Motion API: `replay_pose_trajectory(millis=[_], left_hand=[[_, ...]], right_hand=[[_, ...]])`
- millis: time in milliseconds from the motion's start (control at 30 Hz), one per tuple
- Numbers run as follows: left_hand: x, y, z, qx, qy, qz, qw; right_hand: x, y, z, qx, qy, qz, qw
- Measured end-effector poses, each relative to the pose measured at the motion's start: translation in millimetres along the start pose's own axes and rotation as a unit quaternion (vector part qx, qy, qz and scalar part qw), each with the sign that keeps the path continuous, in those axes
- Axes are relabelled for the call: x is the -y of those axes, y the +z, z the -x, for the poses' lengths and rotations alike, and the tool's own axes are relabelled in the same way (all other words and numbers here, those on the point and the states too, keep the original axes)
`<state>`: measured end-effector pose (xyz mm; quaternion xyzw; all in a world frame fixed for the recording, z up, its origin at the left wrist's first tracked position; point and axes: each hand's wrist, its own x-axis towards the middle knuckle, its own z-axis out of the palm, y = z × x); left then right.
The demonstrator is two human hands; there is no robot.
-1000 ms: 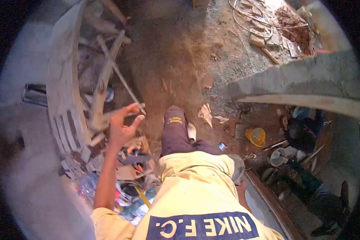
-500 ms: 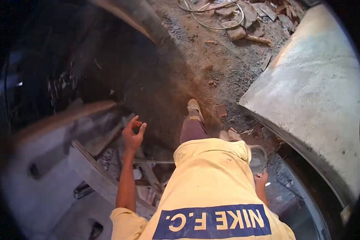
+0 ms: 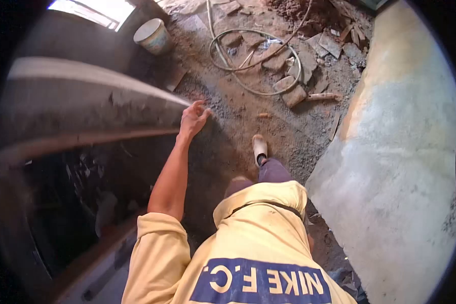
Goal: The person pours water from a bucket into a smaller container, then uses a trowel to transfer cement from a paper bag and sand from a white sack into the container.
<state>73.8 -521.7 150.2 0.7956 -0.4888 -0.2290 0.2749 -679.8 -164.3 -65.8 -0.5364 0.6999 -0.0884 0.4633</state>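
My left hand [image 3: 193, 120] is stretched forward with its fingers loosely bent and apart, nothing in them. It overlaps the near end of a low wall [image 3: 137, 114] with a pale top edge. Of my right side, only a sliver of skin [image 3: 310, 243] shows beside the yellow shirt [image 3: 258, 223]; the fingers and anything in them are hidden. My shoe [image 3: 259, 146] is forward on the dirt floor [image 3: 233, 152].
A coiled hose [image 3: 294, 63] lies ahead among broken slabs [image 3: 290, 92] and rubble. A white bucket [image 3: 153, 36] stands at the far left by the wall. Along the right runs a large sloping concrete slab [image 3: 390, 167]. To the left is a dark opening [image 3: 81, 202].
I have stepped forward, and the hose, rubble and bucket show more fully. My left hand has swung forward to the wall's end. My right hand and the round pan in it have passed from sight.
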Motion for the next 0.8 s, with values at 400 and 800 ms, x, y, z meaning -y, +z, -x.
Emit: replay_pose_trajectory(millis=[400, 800], left_hand=[[99, -42, -240, -0.037, -0.144, 0.006, 0.989], [185, -213, -530, -0.119, -0.291, 0.049, 0.948]], right_hand=[[343, 12, -203, -0.216, 0.205, -0.446, 0.844], [670, -58, -489, -0.350, 0.452, -0.648, 0.503]])
